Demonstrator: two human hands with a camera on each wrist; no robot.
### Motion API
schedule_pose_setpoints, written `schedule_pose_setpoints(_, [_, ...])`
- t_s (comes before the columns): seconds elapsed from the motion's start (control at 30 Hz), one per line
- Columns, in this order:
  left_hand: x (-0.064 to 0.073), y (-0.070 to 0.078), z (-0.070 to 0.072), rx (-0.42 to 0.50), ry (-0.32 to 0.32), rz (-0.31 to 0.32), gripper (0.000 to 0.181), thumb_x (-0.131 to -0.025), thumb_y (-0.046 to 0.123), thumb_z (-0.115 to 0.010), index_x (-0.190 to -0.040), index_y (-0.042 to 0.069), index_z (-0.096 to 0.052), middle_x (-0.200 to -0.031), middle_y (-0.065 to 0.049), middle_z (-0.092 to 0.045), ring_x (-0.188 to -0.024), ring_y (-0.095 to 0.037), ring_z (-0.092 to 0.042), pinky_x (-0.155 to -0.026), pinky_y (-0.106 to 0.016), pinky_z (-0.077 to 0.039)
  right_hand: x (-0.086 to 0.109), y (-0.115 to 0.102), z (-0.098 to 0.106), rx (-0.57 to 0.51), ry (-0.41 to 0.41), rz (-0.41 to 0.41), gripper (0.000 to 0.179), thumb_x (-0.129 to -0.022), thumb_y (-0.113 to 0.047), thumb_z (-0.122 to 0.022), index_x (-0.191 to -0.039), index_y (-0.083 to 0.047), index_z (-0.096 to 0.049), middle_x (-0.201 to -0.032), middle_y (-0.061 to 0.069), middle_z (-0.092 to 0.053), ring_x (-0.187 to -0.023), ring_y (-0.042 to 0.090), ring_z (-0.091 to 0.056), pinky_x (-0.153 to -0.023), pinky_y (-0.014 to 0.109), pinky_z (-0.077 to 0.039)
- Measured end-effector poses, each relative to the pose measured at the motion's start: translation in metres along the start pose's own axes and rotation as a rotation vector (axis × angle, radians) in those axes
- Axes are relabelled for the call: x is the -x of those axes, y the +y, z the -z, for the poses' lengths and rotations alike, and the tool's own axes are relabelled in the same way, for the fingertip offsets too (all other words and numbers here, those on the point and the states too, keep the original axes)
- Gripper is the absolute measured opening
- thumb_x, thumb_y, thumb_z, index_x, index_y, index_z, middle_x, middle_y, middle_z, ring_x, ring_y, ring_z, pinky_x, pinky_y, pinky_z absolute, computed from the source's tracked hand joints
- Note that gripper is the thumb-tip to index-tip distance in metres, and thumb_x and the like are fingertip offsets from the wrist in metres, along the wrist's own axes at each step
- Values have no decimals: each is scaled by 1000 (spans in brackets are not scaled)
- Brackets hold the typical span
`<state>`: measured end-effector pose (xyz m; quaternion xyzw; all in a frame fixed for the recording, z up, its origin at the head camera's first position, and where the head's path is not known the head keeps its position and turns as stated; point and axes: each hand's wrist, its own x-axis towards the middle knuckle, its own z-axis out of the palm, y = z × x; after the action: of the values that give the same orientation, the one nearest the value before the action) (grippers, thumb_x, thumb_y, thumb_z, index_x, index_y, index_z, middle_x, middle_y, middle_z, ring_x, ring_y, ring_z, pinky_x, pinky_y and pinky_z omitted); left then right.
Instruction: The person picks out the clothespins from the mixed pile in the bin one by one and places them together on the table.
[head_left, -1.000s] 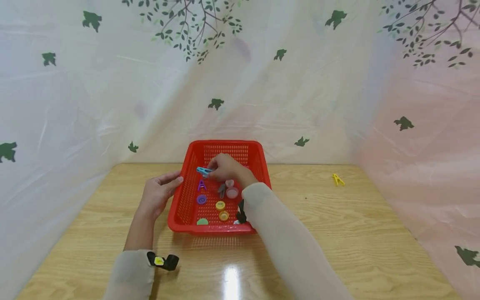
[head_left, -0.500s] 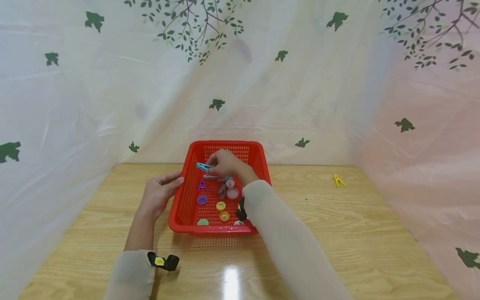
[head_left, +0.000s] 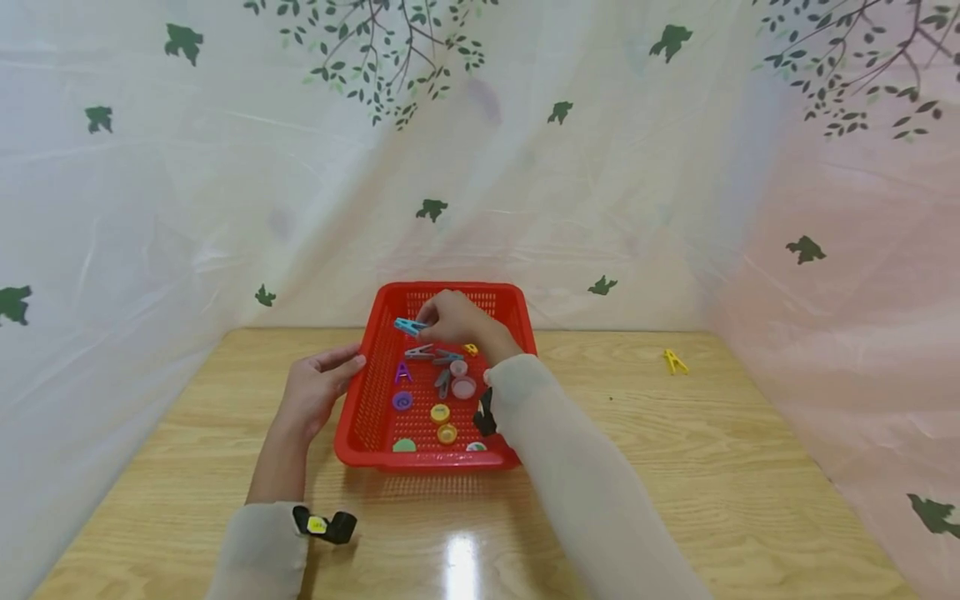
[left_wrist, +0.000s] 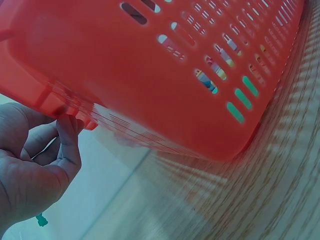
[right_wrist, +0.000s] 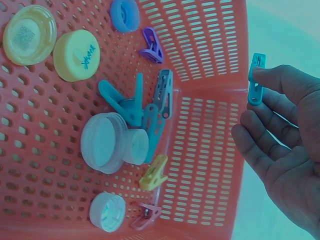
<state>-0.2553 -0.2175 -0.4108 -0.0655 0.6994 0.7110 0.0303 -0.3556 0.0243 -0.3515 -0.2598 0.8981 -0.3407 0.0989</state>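
Right hand [head_left: 456, 320] is pinching a blue clothespin [head_left: 408, 327] over the red basket [head_left: 431, 460].
Left hand [head_left: 318, 383] is gripping the basket's left rim; a yellow clothespin [head_left: 674, 361] is lying well rightward.

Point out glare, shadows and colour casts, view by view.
Head: white glare on the table, dappled shadow under the basket; left wrist: striped shadow on the table, bluish cast; right wrist: teal cast over the right hand.
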Motion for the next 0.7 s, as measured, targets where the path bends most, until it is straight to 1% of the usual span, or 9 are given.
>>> schedule_pose_setpoints(0.1, [0, 0, 0, 6, -2, 6, 58, -96, 31, -73, -147, 9, -56, -147, -13, -55, -120, -18, -61, -95, -23, -55, 1, -1, 5, 9, 10, 0, 15, -91, -18, -80, -104, -16, -74, -95, -2, -70, -91, 18, -64, -79, 26, -59])
schedule_pose_setpoints(0.33, [-1, -1, -1, 15, 7, -9, 56, -97, 26, -73, -146, 4, -56, -145, -15, -55, -115, -15, -64, -92, -21, -55, 5, -8, 19, 17, 19, 0, 19, -91, -19, -80, -108, -14, -72, -97, -1, -68, -94, 19, -63, -80, 27, -59])
schedule_pose_setpoints(0.57, [1, -1, -3, 19, 8, -6, 57, -96, 27, -74, -145, 4, -57, -141, -12, -58, -112, -13, -65, -91, -21, -56, 10, -10, 33, 23, 26, -38, 26, -92, -22, -79, -115, -13, -70, -105, 1, -68, -97, 20, -63, -83, 29, -59])
schedule_pose_setpoints(0.7, [2, 0, -3, 27, 10, -9, 57, -96, 26, -75, -145, 3, -57, -139, -12, -60, -109, -11, -66, -91, -21, -56, 11, -10, 39, 53, 39, -46, 28, -92, -25, -79, -116, -12, -70, -108, 2, -68, -98, 20, -64, -85, 30, -60])
